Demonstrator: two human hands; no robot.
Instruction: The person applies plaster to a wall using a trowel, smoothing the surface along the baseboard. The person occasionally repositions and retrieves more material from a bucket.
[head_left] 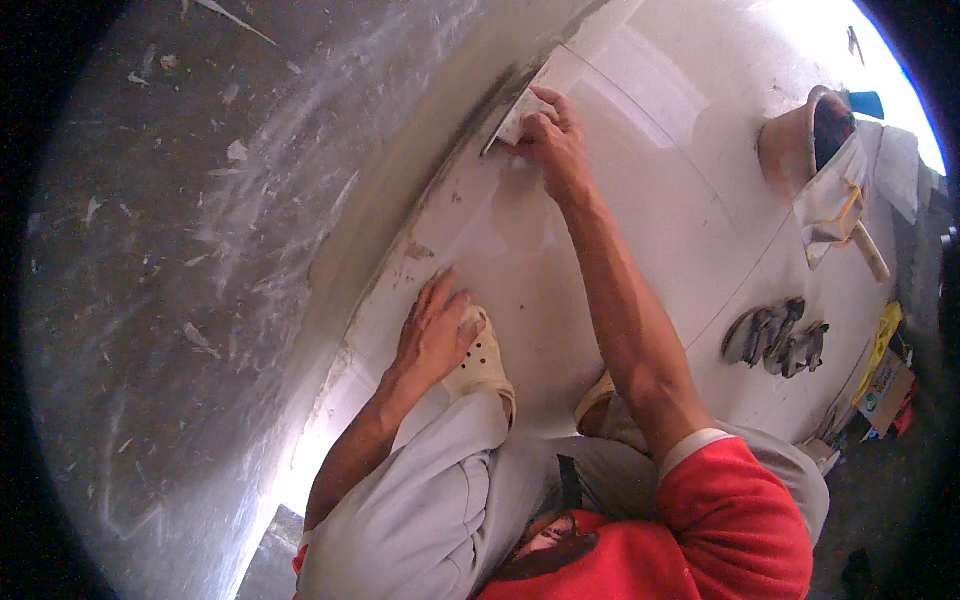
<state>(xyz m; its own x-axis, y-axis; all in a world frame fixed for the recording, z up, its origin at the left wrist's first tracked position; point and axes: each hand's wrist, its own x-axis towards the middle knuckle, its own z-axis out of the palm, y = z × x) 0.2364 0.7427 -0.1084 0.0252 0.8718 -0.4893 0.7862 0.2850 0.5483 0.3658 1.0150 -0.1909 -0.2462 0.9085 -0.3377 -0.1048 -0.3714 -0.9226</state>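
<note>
My right hand [555, 140] grips a flat pale tool with a straight dark edge [510, 125], a scraper or float, against the white tiled floor [680, 200] along the foot of the grey, scuffed wall [200, 250]. My left hand [430, 330] hangs with fingers apart and slightly bent, holding nothing, beside my cream perforated clog [480, 365]; whether its fingertips touch the floor, I cannot tell. Grimy marks run along the joint between the tiles and the wall.
At the right sit a bucket [785, 155] with a blue object behind it, a trowel with a pale handle [865, 250], and a pair of dark sandals [775, 335]. A cardboard box [885, 395] and yellow plastic lie along the right edge, near grey blocks [900, 165].
</note>
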